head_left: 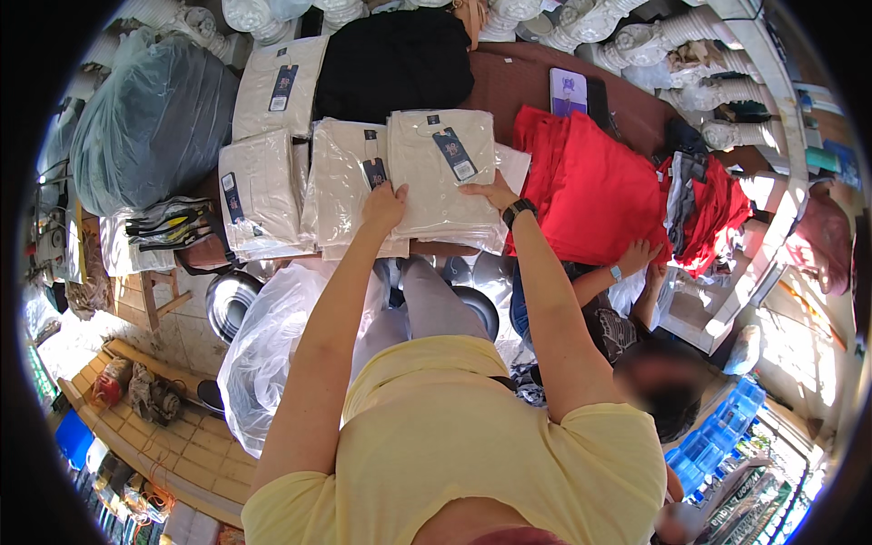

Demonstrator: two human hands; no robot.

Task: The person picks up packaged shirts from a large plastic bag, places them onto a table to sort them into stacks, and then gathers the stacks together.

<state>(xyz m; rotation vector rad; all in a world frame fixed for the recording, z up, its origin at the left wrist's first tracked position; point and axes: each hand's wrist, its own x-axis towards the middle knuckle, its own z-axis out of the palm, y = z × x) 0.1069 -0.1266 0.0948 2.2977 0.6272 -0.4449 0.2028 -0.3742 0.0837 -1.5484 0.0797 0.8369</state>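
Both my hands are at a beige shirt folded in a clear plastic bag (434,200), which has a dark tag and lies on top of a stack on the table. My left hand (386,207) closes on the bag's left edge. At the right edge, my right hand (494,192), with a dark watch on its wrist, grips the bag with the fingers partly hidden. Left of it sit another pile of bagged beige shirts (341,186) and a further stack (262,186), with one more bagged shirt (277,86) behind.
Black folded cloth (395,64) lies at the back. Red cloth (586,186) is piled on the right, with a co-worker's hand (636,259) on it. A large filled plastic bag (150,118) stands far left. Loose clear plastic (268,350) hangs by my legs.
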